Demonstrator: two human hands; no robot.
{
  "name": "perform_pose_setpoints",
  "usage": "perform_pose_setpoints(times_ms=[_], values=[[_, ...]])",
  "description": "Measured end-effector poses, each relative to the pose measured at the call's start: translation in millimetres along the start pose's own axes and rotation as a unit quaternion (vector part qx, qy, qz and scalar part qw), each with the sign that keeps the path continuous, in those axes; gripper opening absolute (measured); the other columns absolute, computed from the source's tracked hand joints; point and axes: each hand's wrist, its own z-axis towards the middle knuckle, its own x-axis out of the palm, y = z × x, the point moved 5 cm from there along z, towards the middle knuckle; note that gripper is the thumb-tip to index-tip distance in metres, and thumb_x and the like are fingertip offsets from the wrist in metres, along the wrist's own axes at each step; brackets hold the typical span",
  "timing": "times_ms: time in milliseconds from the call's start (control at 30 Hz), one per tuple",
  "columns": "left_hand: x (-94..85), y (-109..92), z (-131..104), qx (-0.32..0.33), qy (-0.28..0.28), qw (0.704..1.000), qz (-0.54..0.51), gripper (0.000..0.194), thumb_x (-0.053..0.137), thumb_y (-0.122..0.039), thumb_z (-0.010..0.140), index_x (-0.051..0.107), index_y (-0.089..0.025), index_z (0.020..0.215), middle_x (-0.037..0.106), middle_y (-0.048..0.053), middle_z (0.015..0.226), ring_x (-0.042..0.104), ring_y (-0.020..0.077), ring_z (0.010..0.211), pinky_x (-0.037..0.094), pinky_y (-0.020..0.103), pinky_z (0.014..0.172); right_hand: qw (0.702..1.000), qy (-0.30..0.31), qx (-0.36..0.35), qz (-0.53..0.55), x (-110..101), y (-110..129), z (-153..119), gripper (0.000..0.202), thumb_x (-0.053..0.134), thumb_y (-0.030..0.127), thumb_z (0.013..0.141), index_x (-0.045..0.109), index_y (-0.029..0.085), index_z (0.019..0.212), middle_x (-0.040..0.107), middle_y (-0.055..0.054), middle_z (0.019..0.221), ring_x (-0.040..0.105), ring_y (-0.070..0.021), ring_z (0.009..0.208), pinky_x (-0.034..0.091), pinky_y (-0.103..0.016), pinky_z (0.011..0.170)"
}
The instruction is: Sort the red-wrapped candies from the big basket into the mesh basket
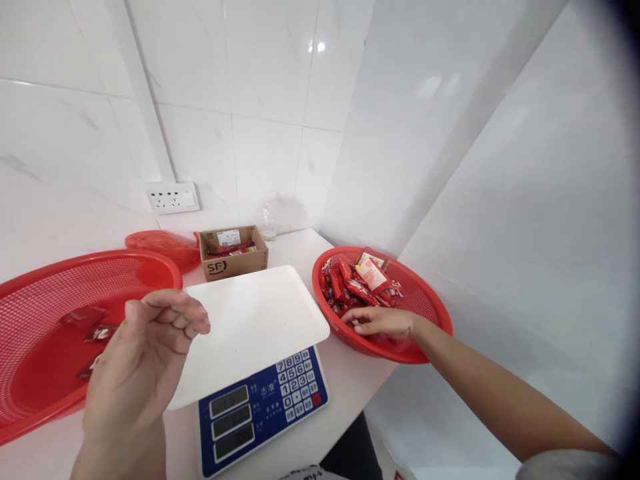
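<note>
At centre right of the frame, the right hand (383, 323) dips into the round red plastic basket (421, 300), fingertips among shiny red wrapped packets (373, 275); whether they grasp one I cannot tell. A light fingertip pinch should suit. The left hand (145, 353), lower left, is loosely curled, holding nothing.

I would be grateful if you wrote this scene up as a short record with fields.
Left hand: raised, fingers curled, in front of the white pan's left edge
Right hand: reaching into the right basket, fingers at the packets; grip unclear
Right basket: red, holding a pile of mostly red packets
Left basket: red mesh, a few dark red packets inside
Scale: blue keypad panel below the pan; display digits unreadable
Behind the pan: open cardboard box, red plastic bag
</note>
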Motion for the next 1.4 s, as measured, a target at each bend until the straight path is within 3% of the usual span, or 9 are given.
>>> perform_pose_setpoints(times_ms=[333,700,867,1000,1100,1200,1300,1400], values=[[3.8,0,0,0.008,0.016,1.0,0.0,0.036,0.082,-0.058,0.074,0.081,-0.022,0.08,0.077,0.002,0.07,0.069,0.0145,0.061,0.059,0.02,0.057,0.999,-0.043,-0.024,0.013,-2,9,-9,0.027,0.07,0.022,0.094,0.064,0.016,0.12,0.067,-0.006,0.117,0.068,-0.0222,0.1,0.058,-0.043,0.087],[4.2,0,1,0.011,0.026,1.0,0.008,0.038,0.083,-0.056,0.074,0.081,-0.019,0.08,0.077,0.004,0.07,0.069,0.0148,0.061,0.06,0.02,0.058,0.989,-0.138,0.032,0.037,2,17,-12,0.022,0.065,0.028,0.098,0.064,0.015,0.116,0.07,-0.005,0.105,0.069,-0.0159,0.081,0.061,-0.032,0.069],[4.1,2,1,0.015,0.037,0.999,0.017,0.036,0.081,-0.055,0.076,0.08,-0.019,0.082,0.077,0.003,0.072,0.07,0.0148,0.064,0.06,0.019,0.06,0.97,-0.23,0.015,0.077,-4,31,-19,0.018,0.066,0.024,0.097,0.064,0.015,0.112,0.068,-0.004,0.103,0.068,-0.0146,0.078,0.06,-0.03,0.066],[9.8,9,-1,0.023,0.05,0.998,0.044,0.029,0.079,-0.049,0.081,0.079,-0.021,0.086,0.076,0.003,0.076,0.068,0.0142,0.066,0.058,0.019,0.062,0.931,-0.322,-0.081,0.151,-3,62,-30,0.028,0.079,0.017,0.079,0.061,0.022,0.1,0.068,-0.001,0.097,0.067,-0.0157,0.075,0.06,-0.03,0.065],[15.6,19,-6,0.01,0.045,0.994,0.097,0.026,0.077,-0.049,0.083,0.078,-0.024,0.087,0.076,0.002,0.081,0.068,0.0147,0.071,0.057,0.021,0.068,0.896,-0.342,-0.182,0.218,16,92,-23,0.038,0.083,0.023,0.065,0.058,0.026,0.094,0.067,0.002,0.093,0.068,-0.0171,0.074,0.06,-0.031,0.062],[23.5,31,-13,-0.014,0.063,0.98,0.188,0.028,0.074,-0.051,0.085,0.076,-0.025,0.094,0.077,0.004,0.092,0.07,0.0187,0.084,0.056,0.027,0.078,0.875,-0.31,-0.264,0.261,50,120,-1,0.043,0.085,0.028,0.058,0.059,0.026,0.092,0.066,0.003,0.089,0.066,-0.0163,0.067,0.059,-0.031,0.056],[32.3,38,-18,-0.025,0.08,0.969,0.233,0.033,0.069,-0.05,0.089,0.071,-0.025,0.112,0.075,0.007,0.104,0.07,0.0232,0.093,0.054,0.033,0.079,0.865,-0.267,-0.323,0.277,87,141,22,0.041,0.088,0.029,0.061,0.062,0.025,0.092,0.066,0.003,0.079,0.063,-0.015,0.062,0.058,-0.028,0.052],[40.7,37,-19,-0.03,0.099,0.971,0.214,0.035,0.069,-0.048,0.089,0.068,-0.022,0.113,0.076,0.008,0.1,0.071,0.0227,0.081,0.052,0.036,0.075,0.854,-0.231,-0.371,0.282,115,157,33,0.035,0.088,0.029,0.067,0.065,0.026,0.093,0.069,0.002,0.081,0.063,-0.0143,0.065,0.057,-0.025,0.053]])
